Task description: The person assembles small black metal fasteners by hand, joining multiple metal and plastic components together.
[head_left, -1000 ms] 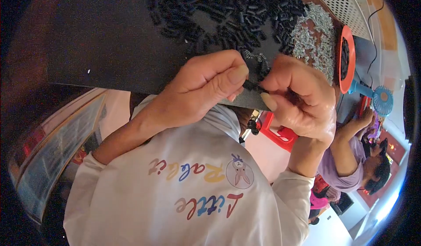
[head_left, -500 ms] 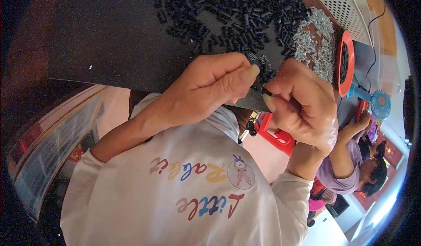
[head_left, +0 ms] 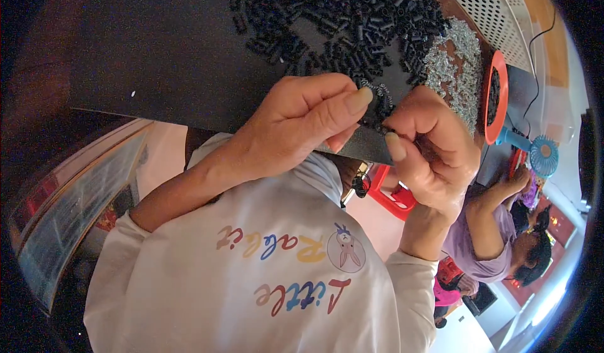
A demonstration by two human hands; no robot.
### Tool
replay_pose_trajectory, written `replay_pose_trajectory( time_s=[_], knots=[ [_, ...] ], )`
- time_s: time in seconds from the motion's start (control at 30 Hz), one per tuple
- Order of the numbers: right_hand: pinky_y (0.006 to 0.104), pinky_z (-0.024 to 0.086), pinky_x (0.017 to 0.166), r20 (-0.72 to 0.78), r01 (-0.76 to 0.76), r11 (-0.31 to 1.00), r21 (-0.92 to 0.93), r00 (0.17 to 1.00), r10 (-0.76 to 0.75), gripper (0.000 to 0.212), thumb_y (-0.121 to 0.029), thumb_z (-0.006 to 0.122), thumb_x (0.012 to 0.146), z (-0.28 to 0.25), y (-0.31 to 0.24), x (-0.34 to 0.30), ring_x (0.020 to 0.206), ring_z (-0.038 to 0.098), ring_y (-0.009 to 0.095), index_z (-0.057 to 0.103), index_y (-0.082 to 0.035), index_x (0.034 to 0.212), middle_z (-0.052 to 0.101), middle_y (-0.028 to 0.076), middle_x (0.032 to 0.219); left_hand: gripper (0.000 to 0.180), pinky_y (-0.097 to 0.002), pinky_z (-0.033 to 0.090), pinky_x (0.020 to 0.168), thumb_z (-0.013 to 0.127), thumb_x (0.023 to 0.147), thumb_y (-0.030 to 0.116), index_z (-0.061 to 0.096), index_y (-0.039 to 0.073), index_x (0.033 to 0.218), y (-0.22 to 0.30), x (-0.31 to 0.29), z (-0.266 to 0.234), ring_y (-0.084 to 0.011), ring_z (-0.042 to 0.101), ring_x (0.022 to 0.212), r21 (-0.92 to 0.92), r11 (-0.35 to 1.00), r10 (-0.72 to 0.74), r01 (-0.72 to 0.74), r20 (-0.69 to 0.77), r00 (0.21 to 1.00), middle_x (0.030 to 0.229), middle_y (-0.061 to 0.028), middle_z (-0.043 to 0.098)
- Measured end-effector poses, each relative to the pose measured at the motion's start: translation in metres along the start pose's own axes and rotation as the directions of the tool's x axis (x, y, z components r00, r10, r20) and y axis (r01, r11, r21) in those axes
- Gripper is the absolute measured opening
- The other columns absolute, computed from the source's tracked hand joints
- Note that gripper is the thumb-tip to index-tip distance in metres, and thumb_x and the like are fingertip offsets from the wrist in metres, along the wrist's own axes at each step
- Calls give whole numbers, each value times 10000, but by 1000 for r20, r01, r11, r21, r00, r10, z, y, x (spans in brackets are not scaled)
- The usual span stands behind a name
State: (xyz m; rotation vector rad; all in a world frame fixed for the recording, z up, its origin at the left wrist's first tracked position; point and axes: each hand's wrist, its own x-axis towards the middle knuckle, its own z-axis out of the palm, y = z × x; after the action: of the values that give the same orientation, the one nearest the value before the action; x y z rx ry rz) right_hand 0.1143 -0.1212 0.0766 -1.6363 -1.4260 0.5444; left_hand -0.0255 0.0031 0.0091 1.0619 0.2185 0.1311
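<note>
Far left: glass-panelled case [head_left: 78, 211], below table level. Dark table [head_left: 170, 57] spans the upper left, one small white speck [head_left: 133, 94] on it. Left hand [head_left: 308, 117] closed over the table's near edge, thumb pressed against curled fingers; contents hidden, cannot tell if it grips anything. Beyond it, a wide, loose heap of short black tubes [head_left: 371, 13] lies on the table. Small silver coils [head_left: 385, 92] lie between the hands, dark pieces just beside them. Red stool [head_left: 384, 192] below. Right hand [head_left: 434, 145] curled, thumb tip near forefinger; cannot tell whether the pinch is closed on anything. Past it: silver pile [head_left: 456, 57], orange-rimmed bowl [head_left: 502, 95], blue fan [head_left: 543, 156].
</note>
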Motion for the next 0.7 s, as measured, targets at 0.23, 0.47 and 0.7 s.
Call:
replay_pose_trajectory(
  time_s=[0.23,0.47,0.7],
  knots=[
    [308,398,461,33,53,997,-56,998,-51,141,36,656,674,1,-2,1,537,524,222,571,8,783,525,95,634,306,-203,403,554,439,973,260,571,10,855,3,-3,1,-55,495,602,7,999,-44,44,-6,999,660,-2,540],
    [305,407,463,4,59,991,-118,998,-59,134,60,650,675,7,-7,-1,522,519,223,573,12,774,534,94,636,308,-214,386,521,449,969,261,566,5,844,-1,-3,0,-64,482,571,-13,1000,-20,20,-16,1000,640,-16,533],
    [297,402,463,-101,-56,998,-22,993,53,134,79,651,662,17,-7,-10,511,513,206,573,14,749,525,87,614,324,-227,359,492,423,976,253,554,3,818,-2,-2,2,-72,445,537,-34,999,12,-12,-8,1000,603,-6,487]
  ],
)
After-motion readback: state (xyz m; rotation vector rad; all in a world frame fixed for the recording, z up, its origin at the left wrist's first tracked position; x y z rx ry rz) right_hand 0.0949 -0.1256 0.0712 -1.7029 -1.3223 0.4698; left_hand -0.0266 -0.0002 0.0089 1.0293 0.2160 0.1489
